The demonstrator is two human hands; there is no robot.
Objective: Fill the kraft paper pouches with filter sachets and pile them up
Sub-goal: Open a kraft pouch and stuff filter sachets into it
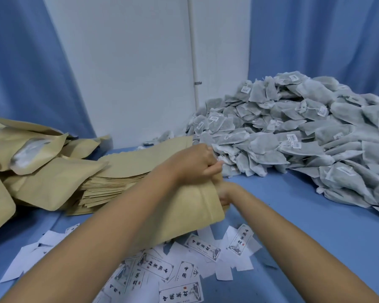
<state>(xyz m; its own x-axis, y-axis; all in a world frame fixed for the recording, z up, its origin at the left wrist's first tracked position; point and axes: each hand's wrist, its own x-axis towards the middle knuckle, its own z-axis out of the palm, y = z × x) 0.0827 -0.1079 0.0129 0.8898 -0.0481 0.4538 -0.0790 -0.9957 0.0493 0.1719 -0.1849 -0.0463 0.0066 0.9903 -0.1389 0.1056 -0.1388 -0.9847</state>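
A kraft paper pouch (184, 206) lies tilted in the middle of the blue table, its mouth pointing right. My left hand (197, 165) grips the upper edge of that mouth. My right hand (227, 193) is at the mouth with its fingers inside the pouch, so what it holds is hidden. A large heap of grey-green filter sachets (304, 136) with small white tags fills the right side. Behind my left arm lies a flat stack of empty pouches (127, 167). Filled, bulging pouches (31, 162) are piled at the left.
Several white printed labels (184, 270) lie scattered on the blue table (293, 215) near me. Blue curtains (26, 62) hang left and right of a white wall panel behind the table.
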